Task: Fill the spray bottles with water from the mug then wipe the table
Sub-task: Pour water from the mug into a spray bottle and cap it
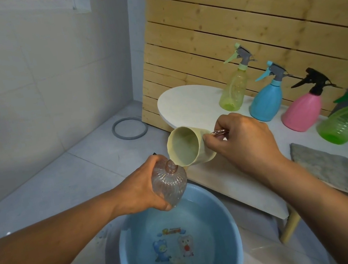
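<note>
Clear ribbed plastic, uncapped: spray bottle being held tilted over the blue basin, fingers of the left hand curled round its body, neck pointing up and right. Cream mug being tipped toward that neck, lip touching or just above the opening; right hand gripping the mug from the right, fingers curled at the handle side, with a pinkish object caught among them, too small to identify. No stream discernible; water level in the mug and in the bottle not readable. Pouring step judged in hand, on the fifth bottle. Standing upright in a row on the white table, far right: yellow-green bottle, blue bottle, pink bottle, green bottle, all with trigger heads fitted. Grey cloth lying flat at the near right of the table, untouched. Next move calling for a slow tilt with the lip kept centred on the narrow neck, basin beneath catching spill; then refitting a trigger head, not located in view. Wiping not yet begun.
</note>
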